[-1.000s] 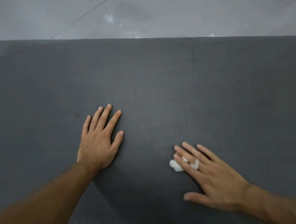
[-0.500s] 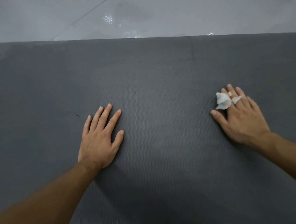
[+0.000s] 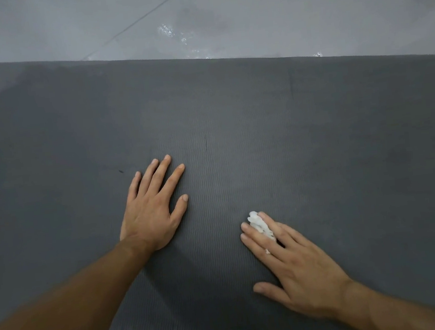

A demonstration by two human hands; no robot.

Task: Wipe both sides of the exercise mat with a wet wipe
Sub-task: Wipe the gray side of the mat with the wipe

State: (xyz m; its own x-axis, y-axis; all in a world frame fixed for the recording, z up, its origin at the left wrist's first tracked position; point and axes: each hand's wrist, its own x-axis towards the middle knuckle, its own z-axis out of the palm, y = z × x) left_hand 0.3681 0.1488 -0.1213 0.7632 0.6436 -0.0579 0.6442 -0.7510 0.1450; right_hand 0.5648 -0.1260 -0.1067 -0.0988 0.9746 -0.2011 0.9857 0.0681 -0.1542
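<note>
Pressing a wet wipe [image 3: 261, 226] under our flat right hand [image 3: 299, 269], we rest our spread left hand [image 3: 153, 212] on the exercise mat [image 3: 316, 141].

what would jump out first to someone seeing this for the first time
The dark grey exercise mat fills most of the view. The left hand lies flat on it at centre left, fingers spread, while the right hand at lower right presses a crumpled white wet wipe under straight fingers. Beyond the mat's far edge, the grey floor glints wet.
</note>
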